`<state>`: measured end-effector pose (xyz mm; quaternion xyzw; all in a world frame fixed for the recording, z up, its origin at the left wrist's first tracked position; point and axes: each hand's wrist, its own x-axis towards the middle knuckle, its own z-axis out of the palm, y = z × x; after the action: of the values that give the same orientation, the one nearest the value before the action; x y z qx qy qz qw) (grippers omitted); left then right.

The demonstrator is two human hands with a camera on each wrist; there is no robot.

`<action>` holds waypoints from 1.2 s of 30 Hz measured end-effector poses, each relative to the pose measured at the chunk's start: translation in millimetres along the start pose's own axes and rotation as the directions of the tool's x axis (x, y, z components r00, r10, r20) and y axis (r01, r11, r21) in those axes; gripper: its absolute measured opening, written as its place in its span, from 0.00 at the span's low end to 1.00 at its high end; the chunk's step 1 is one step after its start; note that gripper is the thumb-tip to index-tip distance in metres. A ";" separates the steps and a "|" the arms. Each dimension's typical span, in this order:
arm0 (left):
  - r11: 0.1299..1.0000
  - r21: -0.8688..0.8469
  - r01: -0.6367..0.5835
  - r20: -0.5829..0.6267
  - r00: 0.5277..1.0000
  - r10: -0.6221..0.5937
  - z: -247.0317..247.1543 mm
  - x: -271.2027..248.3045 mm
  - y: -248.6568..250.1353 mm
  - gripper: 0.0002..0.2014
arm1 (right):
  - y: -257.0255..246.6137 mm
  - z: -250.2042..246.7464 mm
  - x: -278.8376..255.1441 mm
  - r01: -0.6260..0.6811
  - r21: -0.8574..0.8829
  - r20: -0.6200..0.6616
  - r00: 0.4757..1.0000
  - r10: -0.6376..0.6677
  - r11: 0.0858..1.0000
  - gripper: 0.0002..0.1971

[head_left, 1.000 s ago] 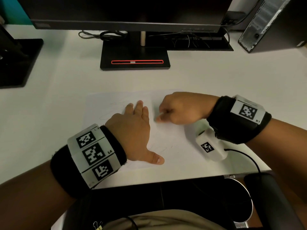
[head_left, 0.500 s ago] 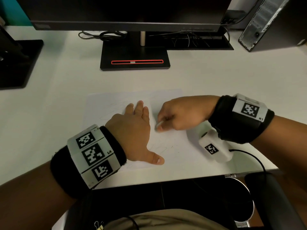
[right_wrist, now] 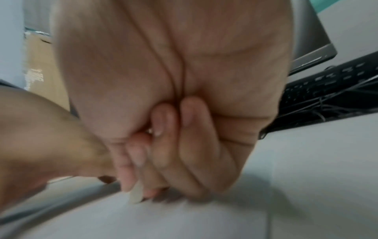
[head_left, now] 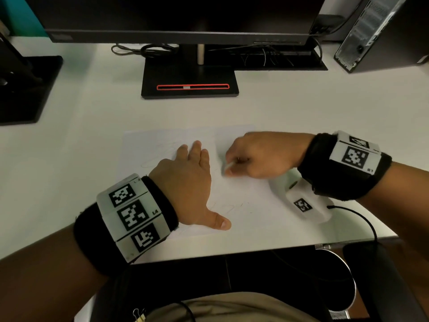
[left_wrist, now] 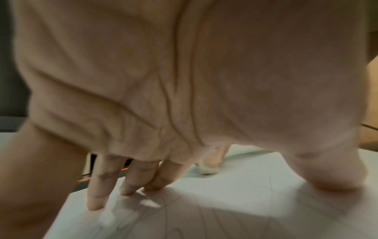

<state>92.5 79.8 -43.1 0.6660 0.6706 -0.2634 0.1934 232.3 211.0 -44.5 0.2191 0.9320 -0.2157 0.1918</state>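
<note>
A white sheet of paper (head_left: 243, 194) with faint pencil lines lies on the white desk (head_left: 301, 108). My left hand (head_left: 188, 180) lies flat on the sheet, fingers straight and thumb spread, pressing it down. My right hand (head_left: 253, 156) pinches a small white eraser (head_left: 228, 167) between thumb and fingers, its end on the paper just right of my left fingers. In the right wrist view the eraser (right_wrist: 136, 194) pokes out below the curled fingers. In the left wrist view the eraser (left_wrist: 207, 169) shows beyond my left fingertips (left_wrist: 95, 204) on the paper (left_wrist: 225, 210).
A monitor on a black stand (head_left: 189, 82) sits at the back centre, with cables behind it. A second black stand (head_left: 25, 89) is at the left and a computer tower (head_left: 380, 31) at the back right. The desk's front edge (head_left: 232, 252) runs near my wrists.
My right hand with the eraser has slid a little toward me and to the right across the paper. The left hand has stayed flat in place.
</note>
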 end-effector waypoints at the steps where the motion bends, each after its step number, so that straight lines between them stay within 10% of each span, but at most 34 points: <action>1: 1.000 -0.003 0.001 0.000 1.000 -0.001 0.4 -0.2 -0.3 0.73 | -2.2 3.1 -1.8 0.018 0.006 0.047 0.999 -0.018 1.000 0.22; 36: 1.000 -0.012 0.003 -0.023 1.000 -0.003 3.5 2.3 -1.1 0.73 | -5.7 17.8 -24.7 0.051 0.089 0.105 0.993 -0.060 0.995 0.20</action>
<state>91.0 79.6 -47.1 0.6668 0.6754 -0.2518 0.1892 254.7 189.7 -46.3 0.1892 0.9159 -0.2725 0.2258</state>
